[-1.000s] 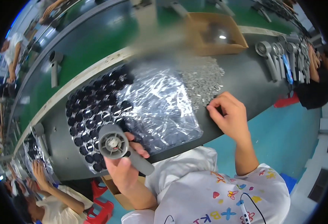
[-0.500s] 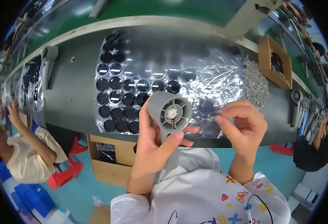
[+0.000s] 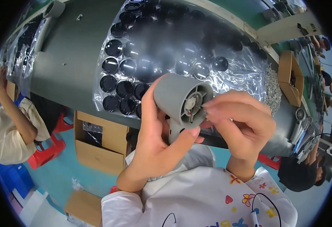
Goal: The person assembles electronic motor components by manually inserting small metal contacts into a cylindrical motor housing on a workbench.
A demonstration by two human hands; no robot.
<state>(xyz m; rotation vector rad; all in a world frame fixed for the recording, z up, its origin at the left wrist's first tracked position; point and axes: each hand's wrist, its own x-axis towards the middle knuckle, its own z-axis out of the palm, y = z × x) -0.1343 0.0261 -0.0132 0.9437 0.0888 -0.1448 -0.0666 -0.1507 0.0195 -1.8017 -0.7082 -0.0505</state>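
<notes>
Grey handheld-fan housing [image 3: 171,92] sits in the left hand [image 3: 159,145], above the near edge of the counter [image 3: 71,56]. The left grip wraps the barrel and neck, thumb by the near rim. The barrel's long axis runs left to right, angled slightly nearward, so its open, spoked end [image 3: 191,102] faces the right hand [image 3: 245,125]. That hand is nearer the opening, fingertips pinched close at its right rim; whether they hold a small part cannot be told. Black discs [image 3: 124,89] lie beyond, small grey pieces [image 3: 273,89] far right.
</notes>
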